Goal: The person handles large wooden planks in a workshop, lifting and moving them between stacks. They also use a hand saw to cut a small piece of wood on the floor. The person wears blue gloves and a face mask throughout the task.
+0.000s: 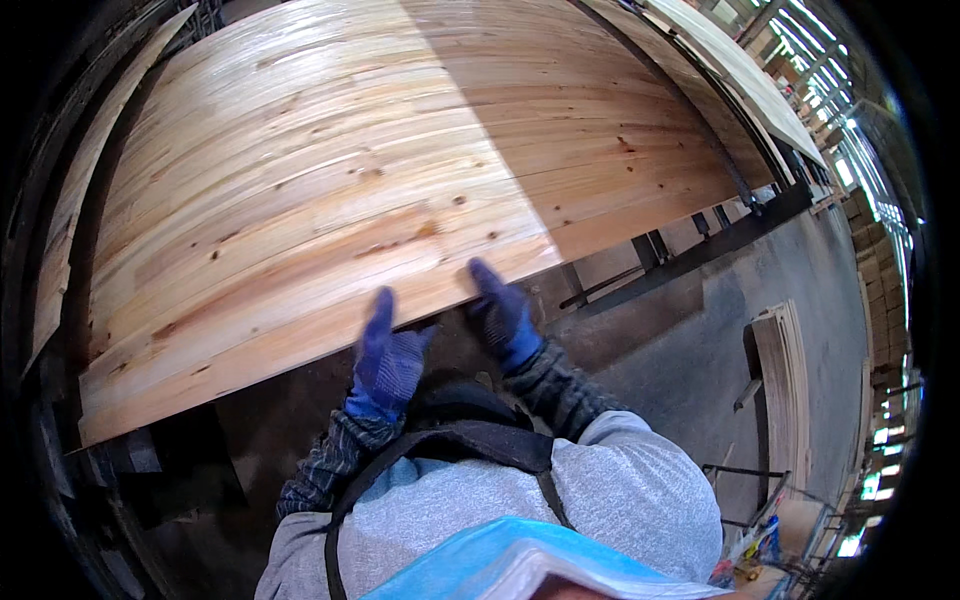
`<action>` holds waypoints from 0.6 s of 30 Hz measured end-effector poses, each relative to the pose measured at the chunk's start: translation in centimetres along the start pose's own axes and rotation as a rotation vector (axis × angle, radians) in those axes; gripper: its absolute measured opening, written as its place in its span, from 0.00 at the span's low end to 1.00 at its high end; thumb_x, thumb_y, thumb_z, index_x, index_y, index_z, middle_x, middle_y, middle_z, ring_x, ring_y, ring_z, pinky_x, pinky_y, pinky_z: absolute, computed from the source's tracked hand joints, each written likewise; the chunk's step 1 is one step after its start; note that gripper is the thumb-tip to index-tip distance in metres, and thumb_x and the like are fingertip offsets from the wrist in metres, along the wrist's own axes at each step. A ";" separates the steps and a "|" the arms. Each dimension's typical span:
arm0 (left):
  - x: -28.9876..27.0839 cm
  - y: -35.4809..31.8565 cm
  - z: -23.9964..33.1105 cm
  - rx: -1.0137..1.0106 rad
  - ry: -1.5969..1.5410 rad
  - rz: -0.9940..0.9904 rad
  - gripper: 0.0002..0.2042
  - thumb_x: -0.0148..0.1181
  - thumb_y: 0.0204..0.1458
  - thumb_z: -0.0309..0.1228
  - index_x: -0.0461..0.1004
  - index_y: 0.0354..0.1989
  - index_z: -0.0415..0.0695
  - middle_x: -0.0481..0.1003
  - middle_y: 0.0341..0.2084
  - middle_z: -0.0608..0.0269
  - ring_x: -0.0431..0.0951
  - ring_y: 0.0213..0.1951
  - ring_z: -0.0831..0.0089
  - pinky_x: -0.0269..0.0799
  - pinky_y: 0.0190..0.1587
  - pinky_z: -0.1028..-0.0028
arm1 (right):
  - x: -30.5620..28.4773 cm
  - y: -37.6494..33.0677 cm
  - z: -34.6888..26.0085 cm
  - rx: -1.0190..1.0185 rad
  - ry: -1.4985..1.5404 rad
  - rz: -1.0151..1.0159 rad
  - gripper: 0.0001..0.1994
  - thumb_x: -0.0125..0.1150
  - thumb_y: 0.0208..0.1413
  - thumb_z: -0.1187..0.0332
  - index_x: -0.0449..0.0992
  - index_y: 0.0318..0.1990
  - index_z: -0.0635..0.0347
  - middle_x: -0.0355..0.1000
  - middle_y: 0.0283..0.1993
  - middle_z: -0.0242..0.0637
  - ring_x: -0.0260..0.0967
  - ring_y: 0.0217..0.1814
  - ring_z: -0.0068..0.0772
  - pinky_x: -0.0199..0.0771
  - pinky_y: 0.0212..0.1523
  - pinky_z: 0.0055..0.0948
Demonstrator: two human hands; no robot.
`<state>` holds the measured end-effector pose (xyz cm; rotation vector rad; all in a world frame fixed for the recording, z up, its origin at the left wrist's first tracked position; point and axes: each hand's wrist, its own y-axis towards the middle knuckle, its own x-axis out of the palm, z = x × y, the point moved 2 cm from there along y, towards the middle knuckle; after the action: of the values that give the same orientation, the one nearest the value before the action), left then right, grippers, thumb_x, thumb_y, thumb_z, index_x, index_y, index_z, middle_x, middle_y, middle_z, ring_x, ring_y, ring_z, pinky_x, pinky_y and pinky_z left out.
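A large wooden panel point(290, 190) of jointed pale strips with dark knots spans most of the view in front of me. Both my hands wear blue knitted gloves and are at its near edge. On my left hand point(385, 360), the thumb points up over the panel's top face and the other fingers curl at the edge, partly hidden. My right hand point(503, 315), a little farther right, has its thumb laid over the top face, with its other fingers mostly out of sight. A darker section point(610, 130) adjoins on the right; whether it is a separate panel I cannot tell.
A dark metal frame point(690, 250) supports the right side, and a long dark bar point(670, 80) crosses there. Another board edge point(75, 240) stands at far left. Stacked long boards point(783, 370) lie on the grey floor point(690, 370) at right, near a metal-framed cart point(750, 490).
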<state>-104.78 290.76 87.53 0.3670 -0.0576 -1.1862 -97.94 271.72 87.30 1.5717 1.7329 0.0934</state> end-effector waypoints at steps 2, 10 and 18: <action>1.9 0.1 -0.3 -0.442 -0.843 0.018 0.30 0.59 0.55 0.39 0.58 0.62 0.35 0.73 0.48 0.51 0.73 0.49 0.58 0.57 0.65 0.64 | -4.5 2.0 2.8 0.448 0.645 0.053 0.17 0.58 0.58 0.67 0.70 0.53 0.64 0.73 0.47 0.42 0.71 0.50 0.37 0.71 0.53 0.34; -19.7 0.7 -1.5 -0.105 -0.653 0.931 0.39 0.49 0.53 0.59 0.50 0.68 0.47 0.54 0.64 0.48 0.56 0.64 0.50 0.55 0.65 0.51 | -18.2 2.6 13.4 0.604 1.147 0.718 0.23 0.59 0.56 0.61 0.67 0.56 0.61 0.69 0.53 0.41 0.66 0.56 0.40 0.66 0.59 0.37; -13.5 0.3 -5.4 -0.139 -0.239 0.831 0.31 0.55 0.56 0.46 0.59 0.62 0.37 0.64 0.58 0.46 0.65 0.58 0.56 0.63 0.61 0.59 | -21.2 3.1 13.2 0.475 0.814 0.955 0.29 0.65 0.54 0.59 0.64 0.61 0.63 0.64 0.61 0.39 0.62 0.61 0.36 0.61 0.63 0.34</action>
<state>-108.40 304.57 84.53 0.0522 -0.3034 -0.4000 -89.24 248.28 90.07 2.8892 1.3993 0.9576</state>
